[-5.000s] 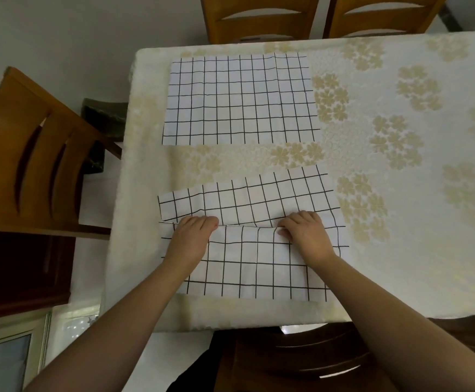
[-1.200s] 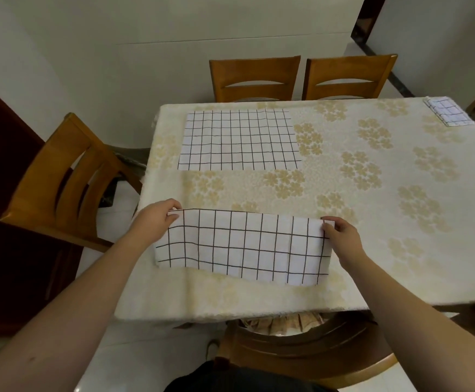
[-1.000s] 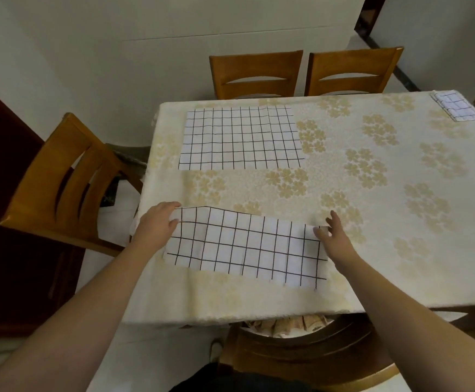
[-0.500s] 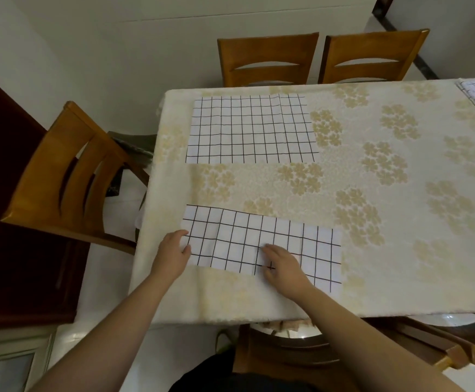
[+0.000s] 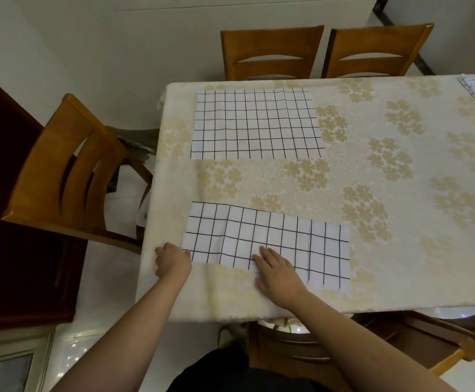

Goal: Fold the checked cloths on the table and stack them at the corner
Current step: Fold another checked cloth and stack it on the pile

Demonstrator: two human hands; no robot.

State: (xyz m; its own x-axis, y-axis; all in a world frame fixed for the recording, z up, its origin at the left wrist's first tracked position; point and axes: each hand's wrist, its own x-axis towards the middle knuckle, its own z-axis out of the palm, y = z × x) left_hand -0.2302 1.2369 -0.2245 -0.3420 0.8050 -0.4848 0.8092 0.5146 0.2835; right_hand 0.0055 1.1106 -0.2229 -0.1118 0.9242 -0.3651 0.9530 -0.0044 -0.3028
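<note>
Both bare arms reached forward and up from the lower edge of the view, hands low and near each other.

The left hand (image 5: 173, 263) was knuckles-up with its fingers curled under at the tips, so what they closed on could not be told. The right hand (image 5: 277, 274) lay palm-down and flat, fingers straight and slightly spread, pointing up and to the left, thumb tucked along its left side. The left forearm ran in from the lower left, the right forearm from the lower right.

One head-worn camera looks steeply down over the table (image 5: 400, 250).
</note>
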